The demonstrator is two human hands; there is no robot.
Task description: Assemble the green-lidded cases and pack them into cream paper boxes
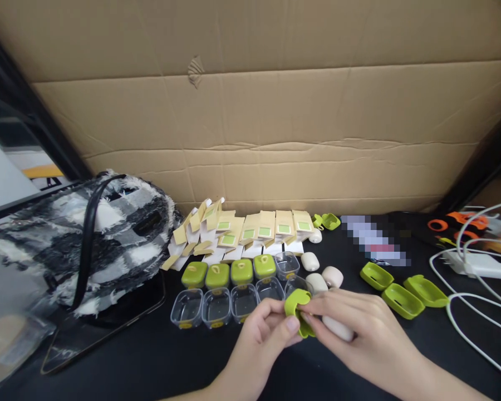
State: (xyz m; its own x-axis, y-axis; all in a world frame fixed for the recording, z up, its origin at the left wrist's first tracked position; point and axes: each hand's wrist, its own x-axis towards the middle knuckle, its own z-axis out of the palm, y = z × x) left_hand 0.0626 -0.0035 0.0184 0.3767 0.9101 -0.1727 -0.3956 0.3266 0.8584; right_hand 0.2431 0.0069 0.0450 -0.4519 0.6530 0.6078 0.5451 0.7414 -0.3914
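Note:
My left hand (pixel 265 334) is closed around one side of a green soft earbud-case cover (pixel 293 301), in front of the clear boxes. My right hand (pixel 359 317) pinches the cover's other side with its fingertips. A rounded white earbud case (pixel 338 328) shows beneath the right fingers, held in that hand; part of it is hidden. Just beyond my hands lie more white cases (pixel 310 262). Clear plastic boxes (pixel 186 307) stand in rows, and several green cases with loops (pixel 217 275) sit along the back row.
Folded cardboard packages (pixel 250 228) line the back, against a cardboard wall (pixel 254 111). Green covers (pixel 403 301) lie at the right, near white cables (pixel 451 301) and a charger (pixel 476 264). A shaggy black-and-white bag (pixel 121 239) takes up the left side.

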